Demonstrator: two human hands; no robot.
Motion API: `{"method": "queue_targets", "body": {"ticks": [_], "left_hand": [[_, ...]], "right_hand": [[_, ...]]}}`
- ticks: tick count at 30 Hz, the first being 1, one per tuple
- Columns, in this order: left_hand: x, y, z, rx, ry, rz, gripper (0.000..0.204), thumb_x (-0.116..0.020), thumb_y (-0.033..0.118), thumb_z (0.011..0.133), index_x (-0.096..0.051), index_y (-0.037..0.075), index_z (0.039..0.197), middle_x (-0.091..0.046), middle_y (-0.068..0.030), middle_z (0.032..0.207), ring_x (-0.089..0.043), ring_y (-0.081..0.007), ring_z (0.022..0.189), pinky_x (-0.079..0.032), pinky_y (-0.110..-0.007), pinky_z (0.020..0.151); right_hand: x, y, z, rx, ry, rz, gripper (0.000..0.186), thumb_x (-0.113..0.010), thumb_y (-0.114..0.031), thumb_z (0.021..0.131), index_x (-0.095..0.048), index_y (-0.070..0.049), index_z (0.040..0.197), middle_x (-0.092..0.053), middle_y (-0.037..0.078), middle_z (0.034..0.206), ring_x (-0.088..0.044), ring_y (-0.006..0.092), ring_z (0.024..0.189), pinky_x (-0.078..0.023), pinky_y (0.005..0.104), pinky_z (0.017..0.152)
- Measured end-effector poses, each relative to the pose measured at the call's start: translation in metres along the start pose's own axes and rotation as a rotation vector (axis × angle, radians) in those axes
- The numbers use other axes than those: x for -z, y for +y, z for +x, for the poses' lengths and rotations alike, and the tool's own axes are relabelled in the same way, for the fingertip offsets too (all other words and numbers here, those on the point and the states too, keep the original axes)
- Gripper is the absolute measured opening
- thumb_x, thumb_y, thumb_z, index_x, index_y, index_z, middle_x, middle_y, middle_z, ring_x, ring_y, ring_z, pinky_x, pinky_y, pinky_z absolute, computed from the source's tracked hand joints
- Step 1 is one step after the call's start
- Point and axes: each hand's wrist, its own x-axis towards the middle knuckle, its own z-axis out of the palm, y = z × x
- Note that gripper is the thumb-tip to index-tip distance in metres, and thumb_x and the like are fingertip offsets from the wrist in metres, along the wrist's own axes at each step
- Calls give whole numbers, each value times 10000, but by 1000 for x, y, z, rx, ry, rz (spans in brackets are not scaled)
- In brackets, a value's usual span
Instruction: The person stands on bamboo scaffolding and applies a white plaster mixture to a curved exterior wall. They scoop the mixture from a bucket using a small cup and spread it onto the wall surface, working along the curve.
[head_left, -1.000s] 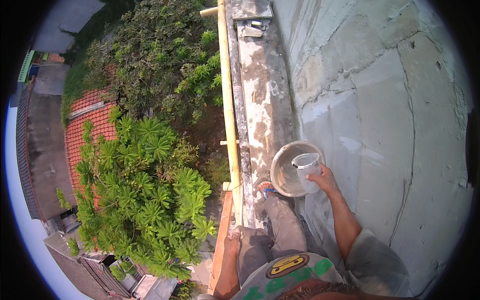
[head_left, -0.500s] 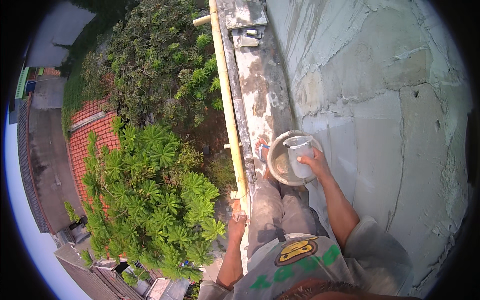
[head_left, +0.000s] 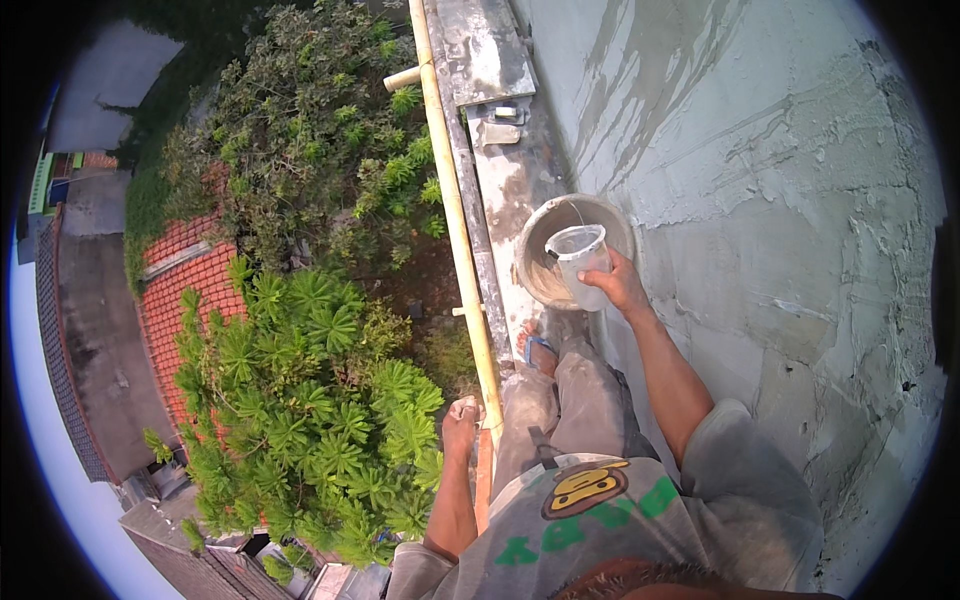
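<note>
In my right hand (head_left: 622, 284) is a clear plastic tub (head_left: 580, 262) with a dark-marked rim, tilted, my fingers closed round its side. It is over a round, cement-stained bucket (head_left: 533, 262) standing on the walkway ahead of my feet. The inside of the bucket is partly hidden by the tub. My left hand (head_left: 461, 424) hangs low on the left, beside the bamboo rail (head_left: 457, 190), its fingers curled. Whether anything is in that hand I cannot make out.
I stand on a narrow, stained plank walkway (head_left: 516, 180). A grey plastered wall (head_left: 720, 240) rises on the right. Farther along lie a board (head_left: 488, 55) and a small pale container (head_left: 500, 133). Beyond the rail is a drop to green trees (head_left: 310, 390) and tiled roofs (head_left: 185, 305).
The bucket, with the tub above it, appears farther forward and slightly left. My left hand has shifted a little left, away from the rail. My right hand keeps its hold on the tub.
</note>
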Motion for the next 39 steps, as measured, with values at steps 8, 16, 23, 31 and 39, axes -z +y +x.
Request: {"method": "queue_targets", "body": {"ticks": [8, 16, 23, 31, 39], "left_hand": [[-40, 125, 47, -92, -9, 64, 281, -594, 212, 948, -627, -6, 1124, -677, -62, 919, -646, -135, 764, -514, -281, 738], [-69, 247, 108, -194, -26, 36, 294, -588, 198, 941, -615, -24, 1133, -676, -76, 926, -640, -139, 830, -505, -289, 777], [-82, 329, 142, -216, 23, 0, 350, -599, 225, 911, -611, -1, 1178, -670, -85, 910, -621, -162, 820, -490, -310, 778], [-82, 383, 192, -261, 68, 11, 461, -658, 278, 882, -575, -11, 1232, -660, -166, 1112, -634, -215, 1002, -483, -331, 881], [-82, 482, 197, -104, -172, -125, 872, -635, 550, 875, -283, 35, 1485, -501, -216, 1375, -586, -309, 1152, -471, -485, 939]], "right_hand": [[1, -79, 92, -35, -65, 69, 490, -754, -160, 699, -628, 6, 1143, -687, 104, 997, -646, 189, 908, -492, 314, 841], [-27, -128, 176, -154, -139, 0, 484, -765, -159, 687, -638, -2, 1126, -694, 88, 1008, -649, 187, 921, -490, 319, 863], [-27, -201, 225, -113, -195, -100, 462, -763, -172, 681, -646, 0, 1093, -698, 84, 979, -650, 190, 908, -489, 310, 853], [-42, -313, 264, -25, -330, -80, 480, -768, -195, 697, -644, -19, 1126, -689, 64, 985, -636, 164, 916, -483, 312, 855], [-45, -402, 306, 91, -534, -76, 537, -758, -204, 717, -611, -10, 1196, -662, 69, 1085, -608, 161, 990, -459, 302, 908]]}}
